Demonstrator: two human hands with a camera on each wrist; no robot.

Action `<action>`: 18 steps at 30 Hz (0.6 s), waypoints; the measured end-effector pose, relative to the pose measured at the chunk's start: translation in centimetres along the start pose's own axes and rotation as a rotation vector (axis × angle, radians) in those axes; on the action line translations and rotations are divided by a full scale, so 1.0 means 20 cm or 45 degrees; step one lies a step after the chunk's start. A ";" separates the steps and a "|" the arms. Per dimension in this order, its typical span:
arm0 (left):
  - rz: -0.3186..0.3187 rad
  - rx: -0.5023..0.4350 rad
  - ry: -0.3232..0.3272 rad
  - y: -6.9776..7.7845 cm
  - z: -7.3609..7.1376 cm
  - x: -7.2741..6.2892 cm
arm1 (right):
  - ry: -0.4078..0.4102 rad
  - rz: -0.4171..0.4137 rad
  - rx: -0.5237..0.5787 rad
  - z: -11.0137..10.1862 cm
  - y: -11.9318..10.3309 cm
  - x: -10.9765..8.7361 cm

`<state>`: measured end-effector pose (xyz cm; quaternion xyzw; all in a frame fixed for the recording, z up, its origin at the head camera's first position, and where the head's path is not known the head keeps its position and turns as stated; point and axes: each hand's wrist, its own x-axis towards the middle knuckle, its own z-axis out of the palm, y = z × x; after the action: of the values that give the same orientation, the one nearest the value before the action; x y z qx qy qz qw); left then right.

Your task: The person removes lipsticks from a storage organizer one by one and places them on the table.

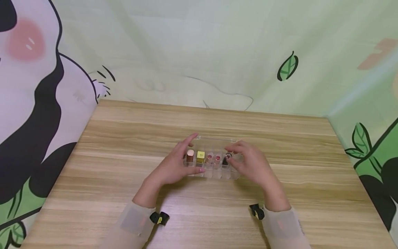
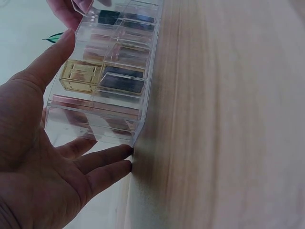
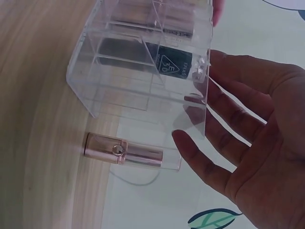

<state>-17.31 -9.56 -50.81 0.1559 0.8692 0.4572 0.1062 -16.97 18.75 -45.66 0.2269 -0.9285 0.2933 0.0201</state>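
A clear lipstick organizer (image 1: pixel 208 172) stands on the wooden table, holding several cosmetics. My left hand (image 1: pixel 171 168) holds its left end, thumb along the front and forefinger reaching to the back. Beside that hand are a brown lipstick (image 1: pixel 190 157) and a yellow-capped one (image 1: pixel 200 156). Two pinkish lipsticks (image 1: pixel 218 158) sit mid-row. At the right end, my right hand (image 1: pixel 252 162) pinches the top of a black tube (image 3: pixel 174 62) with white lettering, its lower part inside a compartment. Some right fingers show through the clear wall.
A rose-gold lipstick with a clear cap (image 3: pixel 124 151) stands outside the organizer, past its right end; my right hand hides it in the head view. The wooden table (image 1: pixel 205 218) meets a cartoon-printed backdrop (image 1: pixel 192 52) behind.
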 end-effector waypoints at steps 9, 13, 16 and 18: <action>-0.002 -0.009 0.002 0.00 0.00 0.00 | -0.022 0.003 -0.078 0.02 -0.01 0.01; -0.008 -0.013 0.001 0.00 0.00 0.00 | -0.026 -0.012 -0.105 0.03 -0.01 0.01; -0.011 -0.011 0.000 0.01 0.00 0.00 | -0.028 -0.017 -0.116 0.04 -0.01 0.01; -0.011 -0.008 -0.001 0.01 0.00 0.00 | -0.029 -0.014 -0.114 0.04 -0.01 0.01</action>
<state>-17.28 -9.51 -50.66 0.1521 0.8683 0.4595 0.1090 -17.06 18.12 -46.15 0.2344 -0.9396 0.2487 0.0215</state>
